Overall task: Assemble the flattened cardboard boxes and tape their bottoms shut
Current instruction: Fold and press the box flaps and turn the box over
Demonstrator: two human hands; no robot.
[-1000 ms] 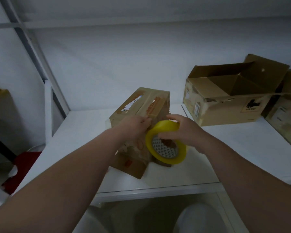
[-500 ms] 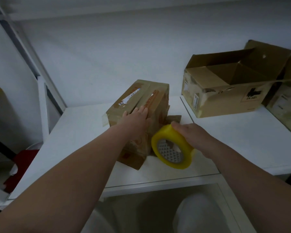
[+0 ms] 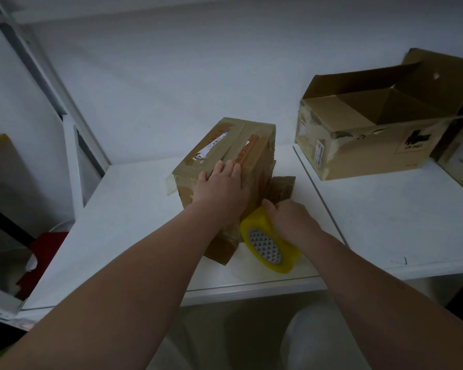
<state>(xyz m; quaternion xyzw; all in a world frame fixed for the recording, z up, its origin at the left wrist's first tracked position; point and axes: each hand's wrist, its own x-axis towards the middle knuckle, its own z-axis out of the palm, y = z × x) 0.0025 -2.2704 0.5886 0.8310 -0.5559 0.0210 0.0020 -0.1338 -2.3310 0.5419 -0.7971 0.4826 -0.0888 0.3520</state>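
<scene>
Since a second ago, the right hand [image 3: 292,217] is bringing the yellow tape roll [image 3: 267,247] down from the box's upper edge to just above the table [image 3: 134,209]. The left hand [image 3: 222,188] is sliding further onto the top.

The cardboard box [image 3: 241,140] is standing upside down directly under the left fingers [image 3: 226,168]. They are lying straight and pressing flat on the closed bottom flaps, gripping nothing. A strip of tape is already running along the seam beyond those fingertips. The right fingers are curling round the roll's rim, holding it against the box's near face, below and right of the left palm. Whether tape is stretching from roll to box cannot be told.

Judging from this, the seam is nearly sealed. The strip's end is probably still needing to be pressed down the side and cut. Well to the right of the right fingers, an open-topped box [image 3: 358,145] is sitting already formed; its bottom is hidden.
</scene>
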